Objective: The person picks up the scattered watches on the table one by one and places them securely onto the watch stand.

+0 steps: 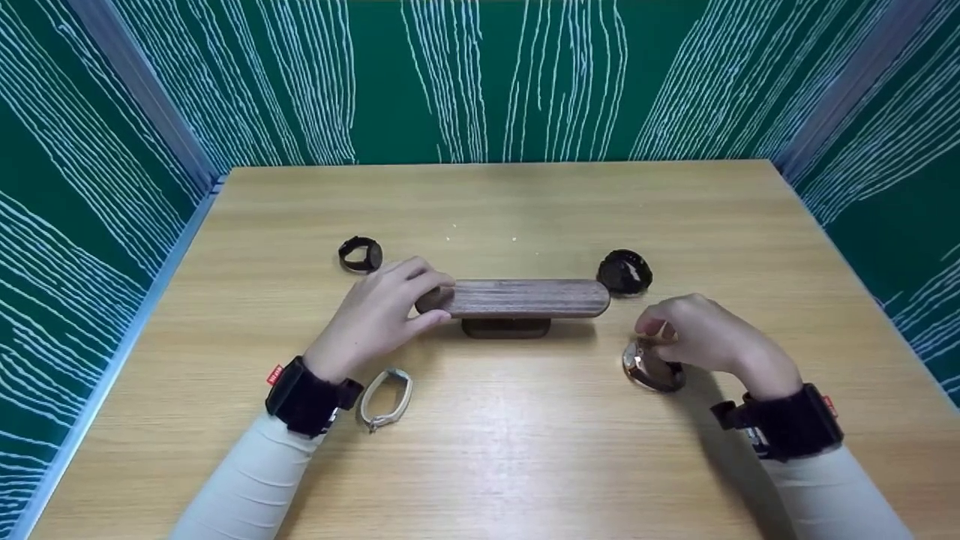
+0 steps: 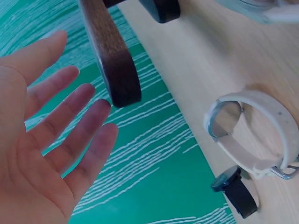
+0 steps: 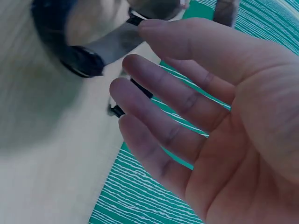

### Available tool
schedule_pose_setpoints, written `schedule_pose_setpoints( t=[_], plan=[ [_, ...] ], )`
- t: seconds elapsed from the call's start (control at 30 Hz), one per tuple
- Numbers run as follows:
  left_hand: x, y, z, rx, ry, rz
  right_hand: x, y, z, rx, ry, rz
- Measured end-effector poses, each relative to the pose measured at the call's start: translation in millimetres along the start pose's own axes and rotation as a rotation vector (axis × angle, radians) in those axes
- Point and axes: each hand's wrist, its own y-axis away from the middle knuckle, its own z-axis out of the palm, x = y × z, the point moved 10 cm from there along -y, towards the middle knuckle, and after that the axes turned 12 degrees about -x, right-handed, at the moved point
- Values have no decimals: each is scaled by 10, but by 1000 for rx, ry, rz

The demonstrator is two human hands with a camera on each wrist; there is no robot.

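Note:
A dark wooden T-shaped stand (image 1: 532, 298) with a rounded bar is in the middle of the table. My left hand (image 1: 375, 315) is at the bar's left end, thumb and fingers spread to either side. In the left wrist view, the fingers are apart and the bar's end (image 2: 122, 77) is just beyond them. My right hand (image 1: 709, 330) is over a wristwatch (image 1: 660, 375) with a dark strap and rose-gold case, pinching it near the case with thumb and index finger. In the right wrist view, the thumb overlaps the strap (image 3: 117, 43); the index fingertip is hidden.
A white-strapped watch (image 1: 405, 394) lies below my left wrist. One black watch (image 1: 373, 255) is behind the left hand, another black watch (image 1: 619, 274) beside the bar's right end. Green walls (image 1: 420, 90) with white lines border the wooden table (image 1: 510, 465).

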Motion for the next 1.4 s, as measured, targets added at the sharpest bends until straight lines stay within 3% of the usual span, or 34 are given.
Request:
schedule_pose_setpoints(
  t=[0.37, 0.73, 0.97, 1.13, 1.4],
  plan=[
    [87, -25, 16, 4, -3, 18, 2, -26, 72, 66, 92, -47],
    [89, -36, 18, 8, 11, 5, -23, -22, 35, 50, 29, -9],
    [108, -52, -8, 18, 19, -1, -255, 23, -107, 68, 14, -25],
    [136, -68, -14, 15, 39, -3, -494, 27, -247, 144, 1, -99],
    [225, -106, -9, 0, 122, 28, -740, -37, -365, 245, -35, -146]
  ],
)
